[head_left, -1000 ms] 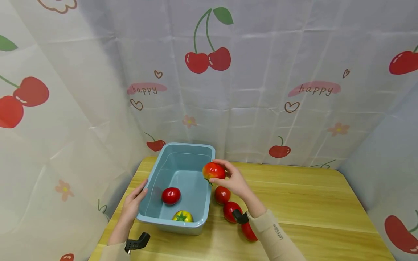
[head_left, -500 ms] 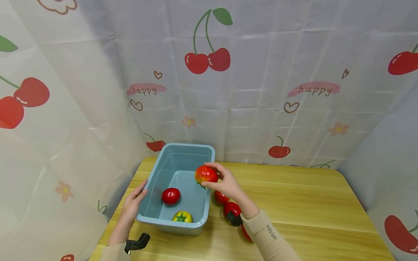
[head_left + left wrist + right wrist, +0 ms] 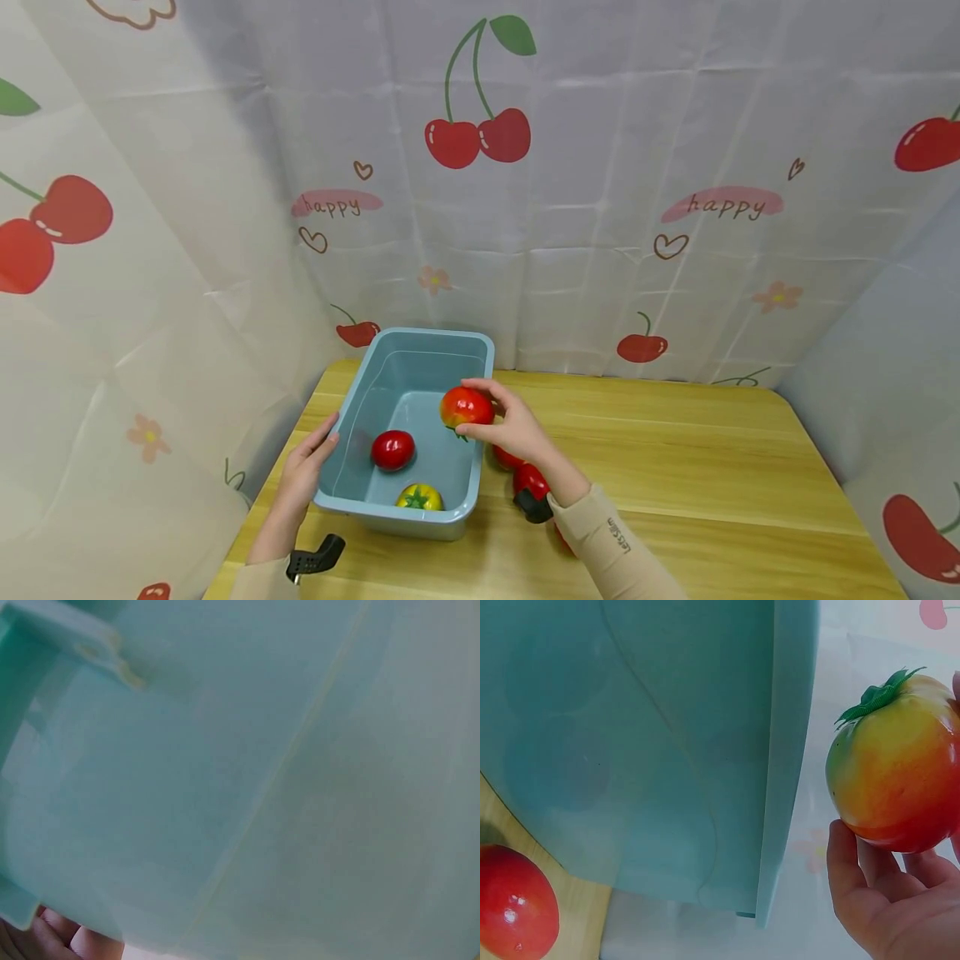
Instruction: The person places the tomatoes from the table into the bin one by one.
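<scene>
My right hand (image 3: 512, 423) holds a glossy red and yellow tomato (image 3: 466, 407) with green leaves over the right side of the blue plastic bin (image 3: 397, 510). In the right wrist view, fingers and thumb are curved round this tomato (image 3: 896, 769), beside the bin's rim. My left hand (image 3: 302, 468) grips the bin's left rim; only a few of its fingers (image 3: 56, 937) show below the rim in the left wrist view. Inside the bin lie a red tomato (image 3: 393, 450) and a yellow one (image 3: 420, 497) with a green star-shaped top.
Several red tomatoes, one of them a red tomato (image 3: 531, 481), sit on the wooden table (image 3: 675, 467) right of the bin, partly hidden by my right arm. A cherry-print curtain (image 3: 570, 208) hangs behind the table and at both sides.
My right hand has carried the red and yellow tomato leftward and slightly nearer, from above the bin's right rim to over its inside. The left hand and the bin have stayed put.
</scene>
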Motion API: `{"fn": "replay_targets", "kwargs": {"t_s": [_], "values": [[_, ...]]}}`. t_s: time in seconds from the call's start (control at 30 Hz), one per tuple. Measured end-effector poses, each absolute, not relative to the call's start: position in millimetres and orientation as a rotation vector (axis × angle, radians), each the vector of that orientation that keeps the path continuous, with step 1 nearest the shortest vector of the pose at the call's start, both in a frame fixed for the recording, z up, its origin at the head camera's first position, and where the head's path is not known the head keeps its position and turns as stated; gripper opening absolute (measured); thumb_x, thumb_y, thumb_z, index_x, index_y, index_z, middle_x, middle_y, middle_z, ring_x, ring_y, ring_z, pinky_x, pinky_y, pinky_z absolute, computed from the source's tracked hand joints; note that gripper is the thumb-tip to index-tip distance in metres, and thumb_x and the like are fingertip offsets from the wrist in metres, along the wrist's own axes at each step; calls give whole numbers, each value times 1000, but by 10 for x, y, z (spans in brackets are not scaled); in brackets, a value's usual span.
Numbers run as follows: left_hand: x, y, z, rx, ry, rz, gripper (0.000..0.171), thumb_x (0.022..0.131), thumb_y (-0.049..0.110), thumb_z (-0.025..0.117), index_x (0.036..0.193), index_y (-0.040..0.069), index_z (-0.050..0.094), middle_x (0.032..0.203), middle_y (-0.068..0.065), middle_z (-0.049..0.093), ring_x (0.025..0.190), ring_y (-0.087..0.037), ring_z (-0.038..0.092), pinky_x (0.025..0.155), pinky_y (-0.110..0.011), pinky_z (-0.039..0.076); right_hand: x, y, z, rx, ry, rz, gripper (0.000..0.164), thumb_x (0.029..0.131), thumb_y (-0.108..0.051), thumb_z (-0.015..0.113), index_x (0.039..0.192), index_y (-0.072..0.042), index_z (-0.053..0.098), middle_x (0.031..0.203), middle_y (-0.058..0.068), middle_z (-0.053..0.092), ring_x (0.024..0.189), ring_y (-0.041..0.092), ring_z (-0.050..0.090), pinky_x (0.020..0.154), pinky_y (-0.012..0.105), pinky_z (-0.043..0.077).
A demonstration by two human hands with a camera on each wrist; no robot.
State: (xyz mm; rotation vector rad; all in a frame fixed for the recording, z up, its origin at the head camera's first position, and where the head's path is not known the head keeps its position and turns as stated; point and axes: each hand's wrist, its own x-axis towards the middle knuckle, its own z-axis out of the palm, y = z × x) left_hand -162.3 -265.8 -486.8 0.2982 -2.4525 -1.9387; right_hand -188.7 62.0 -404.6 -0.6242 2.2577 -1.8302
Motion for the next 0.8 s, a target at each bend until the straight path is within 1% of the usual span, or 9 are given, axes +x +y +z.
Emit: {"fn": "replay_targets", "kwargs": {"t_s": [0.1, 0.33, 0.57, 0.67, 0.8], "values": [[-1623, -2658, -4872, 303, -2447, -1943, 56, 97, 33, 51, 146, 11, 35, 151, -11, 27, 138, -30, 23, 109, -52, 21, -1874, 609, -4040, -624, 2253, -1828, 55, 82, -7, 72, 132, -6, 50, 133, 14, 49, 109, 32, 52, 88, 45, 48], [-1619, -2662, -4868, 300, -2453, -1943, 57, 97, 34, 51, 146, 10, 34, 152, -11, 26, 138, -31, 23, 108, -52, 20, -1838, 583, -4030, -618, 2273, -1790, 56, 82, -8, 71, 133, -6, 49, 134, 14, 47, 111, 31, 50, 88, 40, 48], [-1635, -2667, -4872, 307, -2447, -1959, 57, 97, 35, 51, 147, 11, 34, 152, -10, 26, 138, -31, 23, 108, -53, 20, -1832, 568, -4053, -647, 2282, -1774, 57, 81, -6, 72, 133, -5, 49, 135, 14, 47, 112, 32, 50, 90, 44, 46], [-1640, -2668, -4878, 309, -2437, -1969, 57, 97, 33, 51, 146, 11, 34, 152, -10, 26, 138, -30, 23, 109, -53, 20, -1837, 566, -4073, -684, 2275, -1774, 58, 81, -5, 72, 134, -3, 48, 136, 15, 47, 116, 33, 48, 93, 46, 43], [-1640, -2669, -4884, 311, -2439, -1971, 56, 98, 33, 51, 147, 11, 34, 152, -10, 26, 138, -31, 23, 108, -53, 20, -1852, 568, -4100, -776, 2261, -1791, 59, 81, -2, 71, 133, 4, 46, 136, 19, 46, 122, 34, 44, 100, 49, 38]]}}
